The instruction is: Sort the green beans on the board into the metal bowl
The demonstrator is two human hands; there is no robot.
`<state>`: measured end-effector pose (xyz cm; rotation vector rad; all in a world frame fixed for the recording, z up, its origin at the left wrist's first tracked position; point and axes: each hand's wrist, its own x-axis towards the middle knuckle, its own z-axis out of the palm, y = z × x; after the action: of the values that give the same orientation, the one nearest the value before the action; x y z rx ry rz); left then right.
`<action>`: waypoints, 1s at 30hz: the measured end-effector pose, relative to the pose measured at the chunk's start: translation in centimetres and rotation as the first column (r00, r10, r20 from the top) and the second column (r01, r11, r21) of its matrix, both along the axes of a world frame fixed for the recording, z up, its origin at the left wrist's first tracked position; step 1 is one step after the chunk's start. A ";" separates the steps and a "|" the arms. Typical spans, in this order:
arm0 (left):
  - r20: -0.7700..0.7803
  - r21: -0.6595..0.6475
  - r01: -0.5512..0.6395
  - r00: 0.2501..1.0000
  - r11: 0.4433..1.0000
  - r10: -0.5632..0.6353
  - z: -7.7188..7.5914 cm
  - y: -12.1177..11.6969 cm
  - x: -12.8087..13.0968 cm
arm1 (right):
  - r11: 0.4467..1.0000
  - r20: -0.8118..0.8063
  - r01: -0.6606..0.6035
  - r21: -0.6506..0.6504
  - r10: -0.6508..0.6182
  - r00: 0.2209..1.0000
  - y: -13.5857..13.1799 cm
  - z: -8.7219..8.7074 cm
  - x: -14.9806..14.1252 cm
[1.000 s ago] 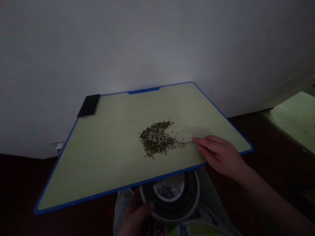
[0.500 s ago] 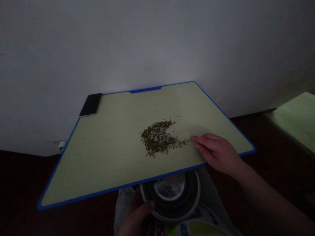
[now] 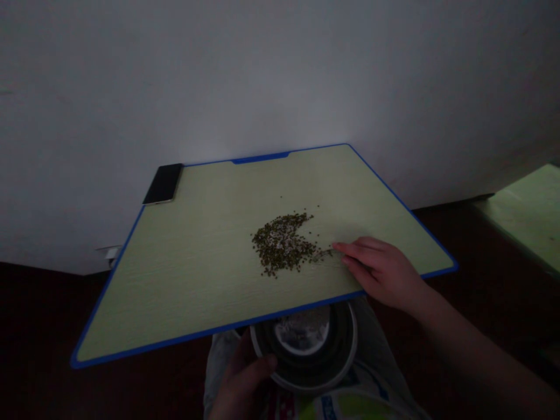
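Observation:
A pile of small green beans mixed with pale grains (image 3: 282, 242) lies spread on the pale-topped board with a blue edge (image 3: 196, 245). To the right of the pile, my right hand (image 3: 378, 268) rests low over the board, fingers pinched on a thin, see-through spoon-like tool (image 3: 322, 254). The tool's tip touches the pile's right end; its exact kind is hard to make out. Below the board's near edge, my left hand (image 3: 247, 376) grips the left rim of a round metal bowl (image 3: 312, 379) on my lap. The board hides the bowl's far side.
A dark phone (image 3: 164, 184) lies at the board's far left corner. Behind the board rises a pale wall (image 3: 280, 76), with a white plug (image 3: 112, 254) low at left. Another pale tabletop (image 3: 529, 210) stands at right.
My right hand has shifted slightly left towards the pile, and less of the tool shows. My left hand and the bowl stay in place.

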<state>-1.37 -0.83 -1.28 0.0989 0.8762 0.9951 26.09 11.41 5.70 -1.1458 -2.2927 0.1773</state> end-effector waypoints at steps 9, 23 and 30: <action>0.012 0.048 -0.001 1.000 0.999 0.001 0.4 0.1 0.1 | 1.000 0.021 0.015 0.004 -0.016 1.000 -0.1 0.0 0.6; 0.023 0.051 0.011 1.000 0.999 -0.012 0.3 0.1 0.0 | 0.997 0.011 0.076 0.005 -0.076 0.997 0.3 0.0 0.5; 0.032 0.050 0.021 0.999 0.999 -0.023 0.4 0.0 0.0 | 0.998 -0.008 0.064 -0.006 -0.064 0.998 0.6 -0.3 0.5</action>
<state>-1.32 -0.80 -0.90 0.1336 0.8192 0.9956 26.57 12.04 5.44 -1.2176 -2.2463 0.1633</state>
